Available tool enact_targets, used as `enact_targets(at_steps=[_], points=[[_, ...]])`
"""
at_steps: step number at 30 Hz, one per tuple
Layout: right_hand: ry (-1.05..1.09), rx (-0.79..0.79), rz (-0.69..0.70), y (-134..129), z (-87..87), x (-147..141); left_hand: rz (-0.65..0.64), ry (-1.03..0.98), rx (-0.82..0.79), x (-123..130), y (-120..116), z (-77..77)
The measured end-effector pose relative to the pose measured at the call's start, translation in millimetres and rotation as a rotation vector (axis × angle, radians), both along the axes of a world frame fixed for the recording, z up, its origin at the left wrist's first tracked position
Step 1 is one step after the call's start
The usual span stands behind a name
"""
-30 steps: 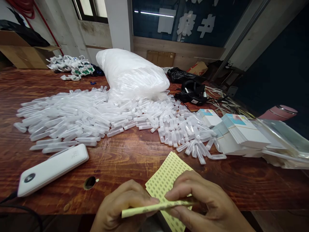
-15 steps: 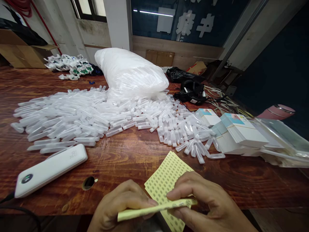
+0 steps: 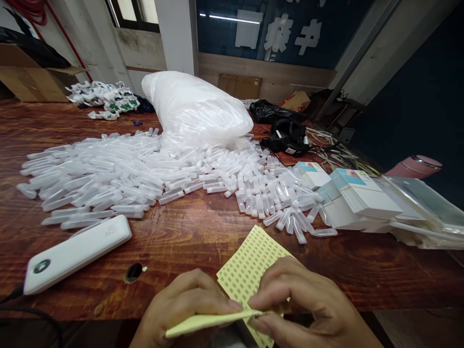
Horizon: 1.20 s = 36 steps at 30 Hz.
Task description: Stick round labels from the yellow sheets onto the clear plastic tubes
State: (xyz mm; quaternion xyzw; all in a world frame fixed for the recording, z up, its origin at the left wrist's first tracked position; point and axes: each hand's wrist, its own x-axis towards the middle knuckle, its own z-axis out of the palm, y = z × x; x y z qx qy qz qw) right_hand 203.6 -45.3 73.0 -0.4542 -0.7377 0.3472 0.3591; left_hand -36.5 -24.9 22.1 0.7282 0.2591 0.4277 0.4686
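My left hand is closed on a folded yellow sticker sheet, seen nearly edge-on, with the thumb along its top. My right hand pinches the right end of that sheet between thumb and fingertips; whether a loose sticker is also there is too small to tell. Beneath both hands lie more yellow sticker sheets, printed with rows of small dark marks, overhanging the table's front edge. Beyond them spreads a large heap of small translucent plastic tubes. Something pale below the hands is mostly hidden.
A white power bank with a cable lies at the left, near a round hole in the wooden table. A big white plastic bag stands behind the tubes. Banded card stacks, clear plastic sleeves and a pink bottle are right.
The folded sheet has shifted left and down with its left end tilting lower. My right hand's fingertips have closed together nearer my left thumb.
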Motion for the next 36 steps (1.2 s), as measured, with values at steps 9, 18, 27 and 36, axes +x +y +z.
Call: enact_targets(at_steps=[9,18,27,36], points=[[0.083,0.181,-0.016,0,-14.4,-3,-0.004,0.012,-0.022,-2,-1,-4.0],[0.069,0.163,-0.046,-2,-13.8,0,-0.052,-0.019,-0.108,-4,-4,-10.2],[0.023,0.053,-0.028,0,-2.9,-3,-0.022,-0.014,-0.068,-3,-5,-9.5],[0.065,0.072,0.004,2,-9.6,-2,0.019,0.054,-0.005,-1,-3,-3.8]])
